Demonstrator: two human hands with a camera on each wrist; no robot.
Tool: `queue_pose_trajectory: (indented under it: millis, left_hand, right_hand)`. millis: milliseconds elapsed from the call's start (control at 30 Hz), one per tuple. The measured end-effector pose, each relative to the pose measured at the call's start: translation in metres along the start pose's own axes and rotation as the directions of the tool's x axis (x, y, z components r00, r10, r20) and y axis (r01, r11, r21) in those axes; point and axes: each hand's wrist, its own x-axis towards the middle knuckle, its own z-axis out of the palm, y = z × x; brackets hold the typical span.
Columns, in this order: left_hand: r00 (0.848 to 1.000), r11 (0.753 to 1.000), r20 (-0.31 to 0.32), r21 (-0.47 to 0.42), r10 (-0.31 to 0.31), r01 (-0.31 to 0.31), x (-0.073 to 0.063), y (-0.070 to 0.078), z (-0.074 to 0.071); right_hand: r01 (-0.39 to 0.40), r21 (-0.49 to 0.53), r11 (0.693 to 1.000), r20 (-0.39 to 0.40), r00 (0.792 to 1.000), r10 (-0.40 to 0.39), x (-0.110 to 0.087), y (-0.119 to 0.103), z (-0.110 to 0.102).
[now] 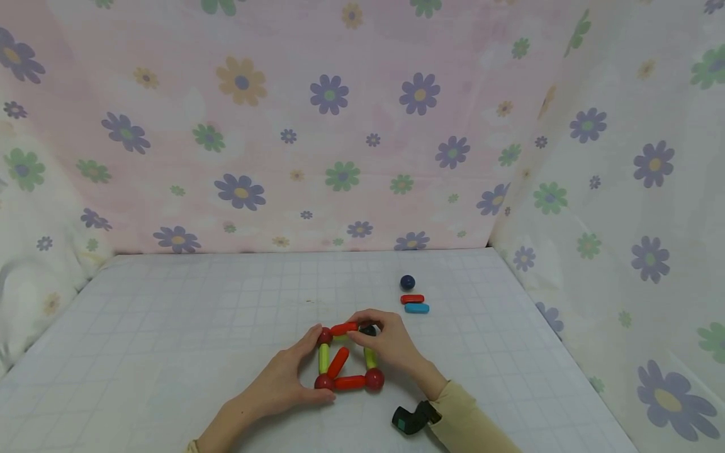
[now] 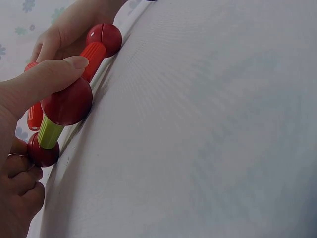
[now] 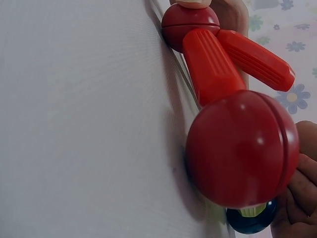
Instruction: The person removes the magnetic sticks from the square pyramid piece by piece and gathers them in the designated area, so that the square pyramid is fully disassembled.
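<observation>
A four-sided frame of balls and rods lies on the table. Three corners are red balls: near left (image 1: 324,382), near right (image 1: 374,379) and far left (image 1: 325,336). The far right corner is a dark blue ball (image 3: 251,218). Red rods (image 1: 349,382) form the near and far sides, yellow-green rods (image 1: 323,359) the left and right. Another red rod (image 1: 338,362) slants up from the near left ball. My left hand (image 1: 277,380) grips the left side, thumb on the near ball, fingers at the far one. With thumb and fingers, my right hand (image 1: 392,343) pinches the dark ball, partly hiding it.
Behind the right hand lie a loose dark blue ball (image 1: 408,282), a red rod (image 1: 412,299) and a blue rod (image 1: 416,308). A black device (image 1: 416,418) sits at the right wrist. Flowered cloth (image 1: 306,157) stands behind the white table (image 1: 187,302) and along its sides.
</observation>
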Motion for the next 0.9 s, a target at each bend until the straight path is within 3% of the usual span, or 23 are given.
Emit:
queue_pose_trajectory:
  millis: [533, 900]
  left_hand:
    - [0.999, 0.999, 0.024, -0.023, -0.030, 0.031, -0.001, 0.002, -0.001]
    - [0.997, 0.997, 0.032, -0.014, -0.072, 0.072, 0.002, 0.003, -0.001]
  right_hand:
    - [0.004, 0.079, 0.997, -0.018, 1.000, -0.003, 0.000, 0.000, -0.008]
    - [-0.108, 0.130, 0.986, -0.099, 0.988, 0.121, -0.014, 0.005, -0.041]
